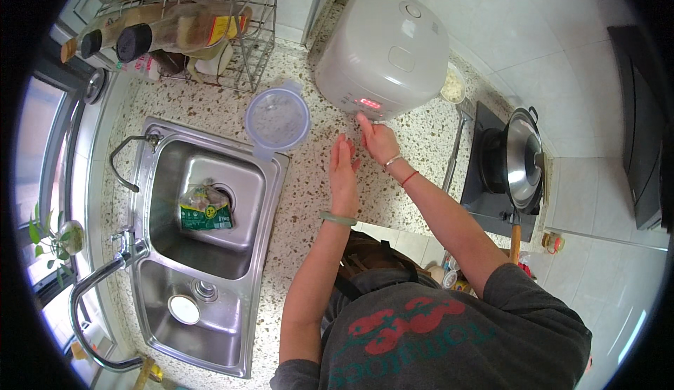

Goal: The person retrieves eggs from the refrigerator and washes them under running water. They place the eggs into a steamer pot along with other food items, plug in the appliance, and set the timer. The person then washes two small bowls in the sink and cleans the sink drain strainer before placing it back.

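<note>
Two hands work at the rice cooker (382,49) on the worktop (309,200): the right hand (378,141) pokes its front, fingers together; the left hand (343,176) is flat, fingers together. Press gently, one button only

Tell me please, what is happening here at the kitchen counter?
A person stands at a speckled counter in front of a white rice cooker. The right hand reaches to the cooker's front panel, where a red display is lit. The left hand is held flat just beside it and holds nothing. A clear plastic container sits at the edge of the steel sink, and a packet lies inside the basin. A covered pan rests on the stove to the right.
</note>
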Tool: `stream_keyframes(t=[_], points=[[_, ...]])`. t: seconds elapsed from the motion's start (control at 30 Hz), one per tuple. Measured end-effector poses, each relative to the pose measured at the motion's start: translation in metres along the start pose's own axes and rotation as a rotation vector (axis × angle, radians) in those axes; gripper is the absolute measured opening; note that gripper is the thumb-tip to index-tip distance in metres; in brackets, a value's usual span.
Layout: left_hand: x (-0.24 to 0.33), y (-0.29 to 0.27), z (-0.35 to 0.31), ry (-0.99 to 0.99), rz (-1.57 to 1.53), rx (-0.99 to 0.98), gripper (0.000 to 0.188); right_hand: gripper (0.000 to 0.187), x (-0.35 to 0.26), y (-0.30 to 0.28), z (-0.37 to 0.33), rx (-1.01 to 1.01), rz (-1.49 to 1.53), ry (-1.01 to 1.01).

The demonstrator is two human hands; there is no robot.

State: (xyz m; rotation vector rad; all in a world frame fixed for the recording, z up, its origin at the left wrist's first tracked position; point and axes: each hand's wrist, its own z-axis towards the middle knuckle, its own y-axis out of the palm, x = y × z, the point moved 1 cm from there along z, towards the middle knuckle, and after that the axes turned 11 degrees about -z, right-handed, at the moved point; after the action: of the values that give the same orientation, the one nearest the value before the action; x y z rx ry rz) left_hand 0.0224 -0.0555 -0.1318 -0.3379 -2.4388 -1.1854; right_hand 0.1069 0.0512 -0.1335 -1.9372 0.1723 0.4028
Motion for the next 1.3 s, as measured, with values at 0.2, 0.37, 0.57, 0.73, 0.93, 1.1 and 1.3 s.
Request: stream_keyframes(t=[0.2,0.37,0.57,0.73,0.93,1.1,1.3], points=[[-0.002,0.004,-0.001,-0.013,0.017,0.002,0.052,0.078,0.027,-0.002,-0.018,-0.012,0.023,0.007],[-0.015,0.007,0.0,-0.031,0.027,-0.052,0.051,0.078,0.045,-0.012,-0.016,0.005,-0.011,0.022],[-0.022,0.012,-0.001,-0.07,0.037,-0.025,0.049,0.077,0.038,-0.023,-0.01,0.033,-0.025,-0.004],[-0.023,0.009,-0.002,-0.079,0.03,-0.017,0.048,0.078,0.042,-0.022,-0.005,0.04,0.008,0.037],[-0.014,0.003,-0.008,-0.057,0.023,0.026,0.046,0.075,0.039,-0.01,-0.021,-0.024,-0.037,-0.05],[-0.006,-0.001,-0.013,-0.011,0.013,0.038,0.044,0.072,0.046,0.0,-0.026,0.04,-0.072,-0.122],[-0.005,-0.001,-0.01,-0.017,0.007,0.03,0.042,0.072,0.04,-0.022,-0.012,0.046,-0.158,-0.066]])
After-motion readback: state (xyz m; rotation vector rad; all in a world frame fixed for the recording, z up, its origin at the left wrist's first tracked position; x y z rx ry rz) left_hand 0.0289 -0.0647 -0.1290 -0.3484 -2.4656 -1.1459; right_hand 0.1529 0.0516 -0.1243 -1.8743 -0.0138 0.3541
